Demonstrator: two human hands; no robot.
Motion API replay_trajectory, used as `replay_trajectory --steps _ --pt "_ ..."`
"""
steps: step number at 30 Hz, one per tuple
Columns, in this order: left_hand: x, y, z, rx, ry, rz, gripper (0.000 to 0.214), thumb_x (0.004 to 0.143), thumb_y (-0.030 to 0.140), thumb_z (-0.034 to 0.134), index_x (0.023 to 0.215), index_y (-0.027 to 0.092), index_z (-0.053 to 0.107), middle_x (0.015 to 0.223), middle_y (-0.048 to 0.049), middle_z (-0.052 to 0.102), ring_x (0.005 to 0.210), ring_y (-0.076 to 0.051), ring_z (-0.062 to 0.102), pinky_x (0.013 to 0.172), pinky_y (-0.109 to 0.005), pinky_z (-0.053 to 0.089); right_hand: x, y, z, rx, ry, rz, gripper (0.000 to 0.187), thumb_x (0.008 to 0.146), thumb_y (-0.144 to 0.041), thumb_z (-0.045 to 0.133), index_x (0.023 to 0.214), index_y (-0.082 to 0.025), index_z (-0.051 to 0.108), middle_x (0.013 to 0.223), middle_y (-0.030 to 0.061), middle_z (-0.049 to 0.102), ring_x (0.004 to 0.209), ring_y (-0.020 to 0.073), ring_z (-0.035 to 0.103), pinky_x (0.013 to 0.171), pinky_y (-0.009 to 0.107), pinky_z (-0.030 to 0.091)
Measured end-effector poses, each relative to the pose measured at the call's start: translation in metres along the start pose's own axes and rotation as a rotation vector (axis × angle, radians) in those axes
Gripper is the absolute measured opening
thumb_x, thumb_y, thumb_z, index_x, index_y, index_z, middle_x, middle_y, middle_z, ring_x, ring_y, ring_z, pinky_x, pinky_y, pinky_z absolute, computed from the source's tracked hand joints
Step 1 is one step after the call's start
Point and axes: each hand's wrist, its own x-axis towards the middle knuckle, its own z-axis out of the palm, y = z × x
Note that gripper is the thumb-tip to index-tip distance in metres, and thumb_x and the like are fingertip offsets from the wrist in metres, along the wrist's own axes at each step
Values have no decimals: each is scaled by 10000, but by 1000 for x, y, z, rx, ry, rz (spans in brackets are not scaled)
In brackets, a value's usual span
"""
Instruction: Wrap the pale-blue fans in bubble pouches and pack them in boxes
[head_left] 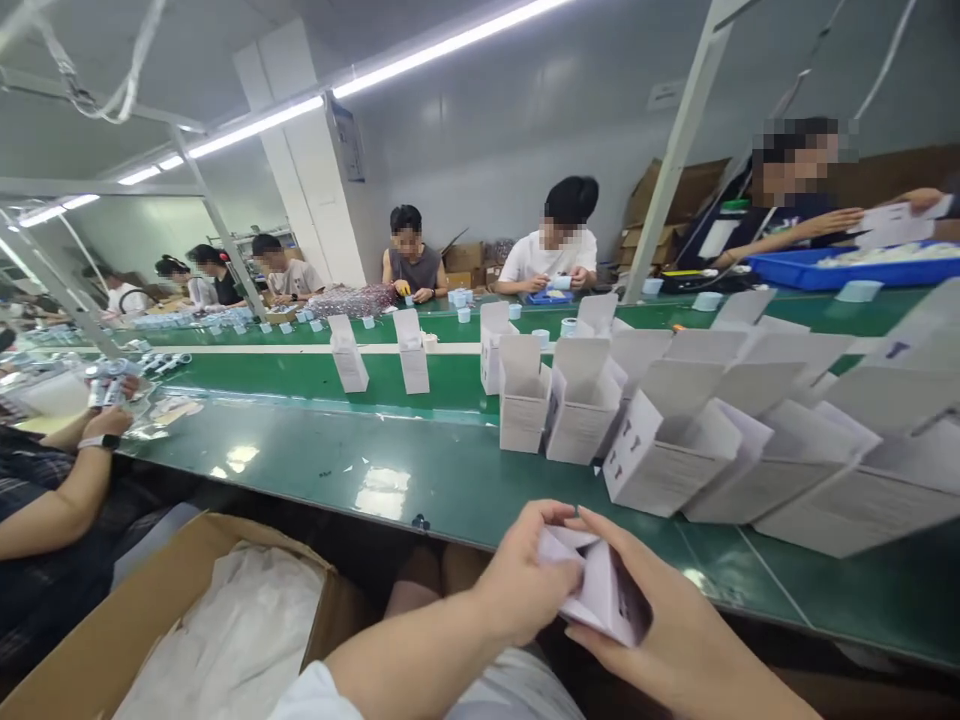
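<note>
A small white carton (604, 595) with dark printing on its side is held between my two hands, just over the near edge of the bench. My left hand (529, 575) grips it from the left, with the thumb pressed at the folded flaps of its end. My right hand (660, 610) wraps round the other side and the bottom. Beyond my hands, several white cartons (667, 455) stand upright in rows on the green bench, their top flaps up. What is inside the held carton cannot be made out.
An open cardboard box (187, 540) with white sheet material stands at the lower left. Two cartons (414, 350) stand on the green belt (255, 375), with light blue parts along its far side. Co-workers sit opposite; one person's arm (82, 490) is at the left. A blue tray (825, 268) lies far right.
</note>
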Motion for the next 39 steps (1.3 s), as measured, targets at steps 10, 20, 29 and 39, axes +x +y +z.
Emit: replay_trajectory --steps 10,20,29,39 --pt "-16 36 -20 -194 -74 -2 729 630 226 783 1302 267 505 1147 -34 571 895 -167 591 804 -304 464 21 -36 -3 88 67 -180 916 762 -291 749 1516 -243 232 1369 155 573 1194 292 620 962 417 550" --pt "-27 60 -29 60 -198 57 830 798 223 670 1516 347 273 1398 -89 503 1082 -231 596 869 -349 486 22 -48 7 136 22 -311 909 830 -392 714 1530 -224 158 1415 166 470 1381 309 427 1099 469 435" --pt "-25 73 -52 386 -325 173 595 924 462 573 1476 320 401 1471 -85 468 1284 -257 492 1020 -357 395 24 -44 17 256 120 -360 1066 822 -264 736 1565 -257 -28 1436 182 452 1335 294 488 1070 490 456" --pt "-30 67 -40 43 -175 98 496 779 438 744 1198 249 559 1117 -48 637 890 -172 603 784 -292 460 34 -46 2 209 54 -343 821 782 -363 779 1447 -252 310 1352 142 519 1305 302 511 1086 449 457"
